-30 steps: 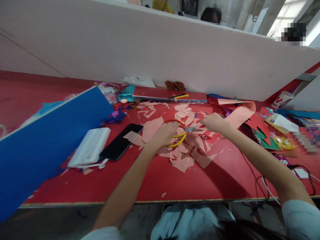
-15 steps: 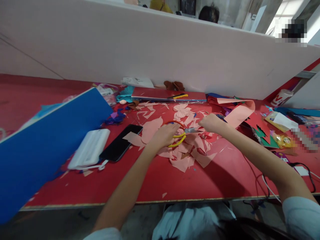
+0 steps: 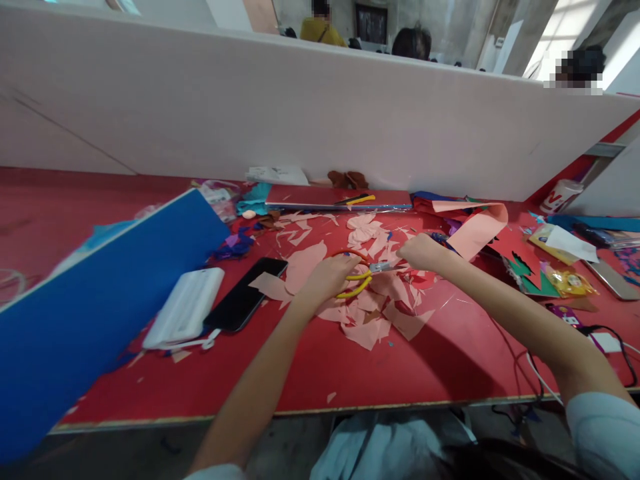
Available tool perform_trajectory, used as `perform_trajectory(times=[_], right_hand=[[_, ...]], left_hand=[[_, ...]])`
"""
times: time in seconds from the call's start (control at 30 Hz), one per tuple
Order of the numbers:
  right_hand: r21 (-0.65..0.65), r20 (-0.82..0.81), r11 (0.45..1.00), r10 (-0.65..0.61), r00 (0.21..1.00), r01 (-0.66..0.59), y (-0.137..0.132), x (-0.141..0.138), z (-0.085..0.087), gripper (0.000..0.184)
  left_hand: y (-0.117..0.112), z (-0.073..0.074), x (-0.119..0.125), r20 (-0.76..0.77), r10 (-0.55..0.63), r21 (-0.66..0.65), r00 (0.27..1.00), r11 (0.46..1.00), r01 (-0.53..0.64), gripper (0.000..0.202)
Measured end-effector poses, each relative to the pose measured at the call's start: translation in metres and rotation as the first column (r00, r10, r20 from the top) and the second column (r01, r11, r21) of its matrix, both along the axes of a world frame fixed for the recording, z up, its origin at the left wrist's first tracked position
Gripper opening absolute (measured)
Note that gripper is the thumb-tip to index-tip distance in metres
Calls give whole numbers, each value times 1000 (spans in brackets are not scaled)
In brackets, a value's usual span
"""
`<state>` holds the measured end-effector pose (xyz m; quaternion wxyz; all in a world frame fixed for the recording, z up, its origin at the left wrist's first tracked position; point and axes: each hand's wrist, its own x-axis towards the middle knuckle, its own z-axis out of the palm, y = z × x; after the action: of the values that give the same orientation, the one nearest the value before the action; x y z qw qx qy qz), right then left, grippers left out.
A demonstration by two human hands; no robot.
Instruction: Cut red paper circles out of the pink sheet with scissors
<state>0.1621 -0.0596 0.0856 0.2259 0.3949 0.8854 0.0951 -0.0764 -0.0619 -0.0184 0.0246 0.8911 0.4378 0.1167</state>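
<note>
My left hand (image 3: 327,279) is shut on orange-and-yellow-handled scissors (image 3: 359,285), whose steel blades (image 3: 383,267) point right. My right hand (image 3: 423,252) sits just past the blade tips with its fingers curled. Whatever those fingers might hold is hidden from view. Both hands hover over a loose heap of pink paper scraps (image 3: 363,327) lying on the red table (image 3: 450,360). A long pink paper strip (image 3: 483,230) curls up beyond my right hand.
A blue board (image 3: 100,293) leans in at the left, near a white plastic case (image 3: 185,307) and a black phone (image 3: 245,293). Red and green paper cut-offs (image 3: 525,267) and a yellow packet (image 3: 567,280) lie at the right. A white partition (image 3: 300,113) runs behind the table.
The whole scene sits a little lower in the view. My hands and the scissors have barely shifted relative to the scraps.
</note>
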Motion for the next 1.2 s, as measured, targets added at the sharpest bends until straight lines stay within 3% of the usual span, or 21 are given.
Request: perform_trajectory(times=[0.4, 0.73, 0.9, 1.2], right_hand=[[16, -2, 1000, 26, 1000, -26, 0, 0, -3, 29], [-3, 0, 1000, 9, 1000, -9, 3, 0, -5, 27], [-16, -23, 1000, 7, 1000, -8, 3, 2, -9, 27], [-28, -57, 1000, 5, 998, -7, 1, 0, -2, 28]], left_hand=[[-4, 9, 3, -58, 26, 20, 998, 1000, -25, 45], [-5, 5, 3, -123, 27, 38, 992, 999, -22, 49], [-6, 11, 9, -18, -42, 35, 999, 998, 42, 33], [-4, 9, 13, 43, -84, 36, 996, 996, 82, 34]])
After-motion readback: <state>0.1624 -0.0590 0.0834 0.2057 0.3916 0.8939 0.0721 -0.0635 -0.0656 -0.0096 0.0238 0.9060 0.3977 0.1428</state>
